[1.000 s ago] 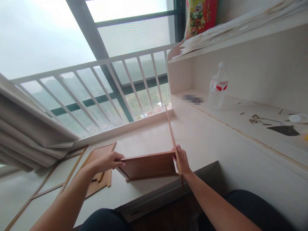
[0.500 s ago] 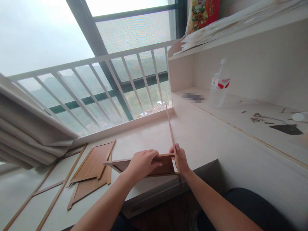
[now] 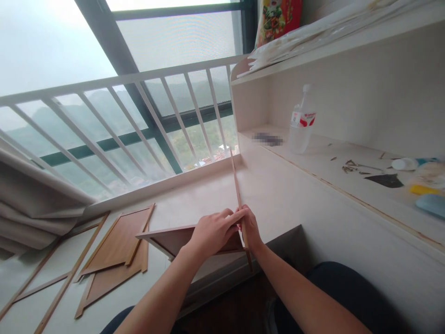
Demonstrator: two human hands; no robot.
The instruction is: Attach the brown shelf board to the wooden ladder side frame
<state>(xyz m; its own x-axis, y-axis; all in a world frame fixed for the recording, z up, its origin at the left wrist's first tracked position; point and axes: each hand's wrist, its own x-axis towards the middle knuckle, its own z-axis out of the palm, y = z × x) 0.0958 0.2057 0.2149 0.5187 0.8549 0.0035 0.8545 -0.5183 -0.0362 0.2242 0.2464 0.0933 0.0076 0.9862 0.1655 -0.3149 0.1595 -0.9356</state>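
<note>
My left hand and right hand are both closed at the corner where the brown panel meets the thin upright board on the pale surface; both pieces look light, stiff and smooth-faced, so I think the edges near the joint are the best place to hold.

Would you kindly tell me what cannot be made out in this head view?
- Joint between the brown panel and the thin upright panel: hidden by the left hand.
- Right hand: mostly behind the left hand.
- Object on the shelf: blurred.
- Small hardware: too small to identify.
- Red packet: cut off by the top edge.
</note>
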